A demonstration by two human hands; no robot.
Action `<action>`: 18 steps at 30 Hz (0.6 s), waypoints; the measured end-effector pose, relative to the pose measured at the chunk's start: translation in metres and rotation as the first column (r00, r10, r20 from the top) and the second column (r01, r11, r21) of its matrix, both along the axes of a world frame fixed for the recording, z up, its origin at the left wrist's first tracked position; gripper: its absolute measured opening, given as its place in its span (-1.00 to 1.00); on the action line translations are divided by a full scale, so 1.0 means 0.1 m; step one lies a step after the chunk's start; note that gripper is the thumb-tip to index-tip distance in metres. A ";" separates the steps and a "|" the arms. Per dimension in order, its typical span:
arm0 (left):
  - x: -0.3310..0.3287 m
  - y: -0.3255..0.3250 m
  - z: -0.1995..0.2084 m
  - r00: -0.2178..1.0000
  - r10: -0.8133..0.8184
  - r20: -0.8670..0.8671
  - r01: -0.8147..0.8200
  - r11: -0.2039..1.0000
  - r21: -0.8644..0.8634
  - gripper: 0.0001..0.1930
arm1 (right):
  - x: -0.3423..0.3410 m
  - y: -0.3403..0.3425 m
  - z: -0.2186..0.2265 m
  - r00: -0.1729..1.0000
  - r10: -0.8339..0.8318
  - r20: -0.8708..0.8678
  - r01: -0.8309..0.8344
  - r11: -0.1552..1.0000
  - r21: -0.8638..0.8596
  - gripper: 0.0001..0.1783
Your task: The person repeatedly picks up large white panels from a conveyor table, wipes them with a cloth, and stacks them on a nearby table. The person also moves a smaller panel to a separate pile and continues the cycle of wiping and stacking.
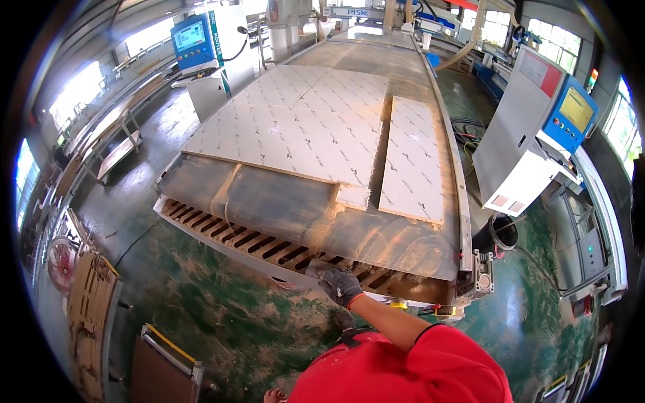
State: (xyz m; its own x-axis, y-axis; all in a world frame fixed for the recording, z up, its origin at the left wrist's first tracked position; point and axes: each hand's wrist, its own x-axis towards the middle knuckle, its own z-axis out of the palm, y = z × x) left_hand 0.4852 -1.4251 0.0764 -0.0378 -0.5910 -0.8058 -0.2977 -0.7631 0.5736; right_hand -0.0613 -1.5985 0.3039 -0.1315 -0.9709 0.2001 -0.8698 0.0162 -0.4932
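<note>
At the near end of a long machine bed (282, 208), a workshop with a worn green floor (222, 316).
White cut panels (295, 134) lie on the dusty bed; one gloved hand (339, 285), fingers curled, rests on its slatted front edge (235, 235). Blue-screened control consoles (537, 127) flank it.

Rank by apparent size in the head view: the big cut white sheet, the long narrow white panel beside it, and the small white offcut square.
1. big white sheet
2. long narrow panel
3. small offcut square

All lie on one machine bed, so the ranking seems safe.
</note>
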 end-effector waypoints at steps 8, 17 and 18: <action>-0.64 -0.24 0.25 0.972 0.196 -0.133 -0.184 0.978 0.096 -0.78 | -0.64 0.88 0.43 0.946 -0.258 -0.197 0.247 0.966 -0.079 -0.78; -2.80 -1.26 2.29 0.942 -0.126 -0.311 -0.001 0.925 -0.380 -0.73 | -2.25 1.15 1.06 0.695 -0.716 0.066 0.719 0.689 -0.096 -0.40; -3.05 -1.29 2.44 0.929 -0.174 -0.327 0.028 0.913 -0.408 -0.71 | -2.36 1.17 1.04 0.670 -0.742 0.017 0.742 0.668 -0.058 -0.37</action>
